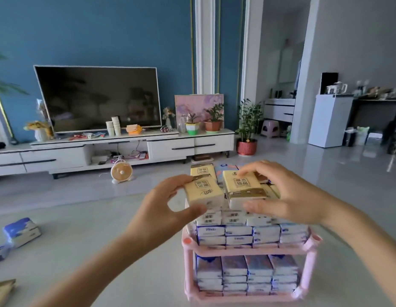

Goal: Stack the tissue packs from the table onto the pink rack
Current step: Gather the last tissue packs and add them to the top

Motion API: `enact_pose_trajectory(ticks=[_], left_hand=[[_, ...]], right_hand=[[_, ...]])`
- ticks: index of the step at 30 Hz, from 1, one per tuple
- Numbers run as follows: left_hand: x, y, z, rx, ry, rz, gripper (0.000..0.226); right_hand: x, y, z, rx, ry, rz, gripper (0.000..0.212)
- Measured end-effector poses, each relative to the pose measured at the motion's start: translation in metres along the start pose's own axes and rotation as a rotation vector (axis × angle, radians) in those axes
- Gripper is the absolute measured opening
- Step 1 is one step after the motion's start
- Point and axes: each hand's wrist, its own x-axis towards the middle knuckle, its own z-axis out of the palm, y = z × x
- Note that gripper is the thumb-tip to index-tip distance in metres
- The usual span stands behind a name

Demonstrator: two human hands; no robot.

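Note:
My left hand (163,209) pinches a yellow tissue pack (203,192) between thumb and fingers. My right hand (287,196) grips a second yellow tissue pack (243,188) beside it. Both packs hover just above the top of the pile on the pink rack (245,251). The rack's upper shelf is heaped with white and blue tissue packs (250,233), and its lower shelf holds rows of blue patterned packs (245,273). Another yellow pack (202,170) lies at the back of the top pile.
Loose blue tissue packs (20,231) lie on the floor at the left. A small fan (121,172) stands before the white TV cabinet (117,149). A potted plant (247,138) stands right of the cabinet. A yellowish object (2,291) sits at the bottom left corner.

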Motion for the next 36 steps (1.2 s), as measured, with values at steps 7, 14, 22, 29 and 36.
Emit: enact_pose_trajectory(ticks=[7, 14, 22, 29, 36], left_hand=[[0.000, -0.005, 0.011, 0.200, 0.016, 0.072, 0.073], [0.002, -0.007, 0.008, 0.250, -0.027, 0.060, 0.073], [0.006, -0.011, 0.014, 0.118, -0.021, 0.093, 0.060], [-0.001, -0.003, 0.014, 0.043, 0.006, -0.007, 0.074], [0.035, 0.020, 0.027, -0.375, 0.092, -0.337, 0.064]], right_hand=[[0.014, 0.018, 0.007, -0.023, -0.079, 0.032, 0.053], [0.016, 0.022, 0.010, -0.074, -0.066, -0.034, 0.051], [0.014, 0.020, 0.012, -0.062, 0.000, -0.069, 0.047], [0.008, 0.019, 0.011, -0.003, 0.029, -0.031, 0.053], [0.027, 0.002, 0.012, 0.192, 0.256, 0.106, 0.043]])
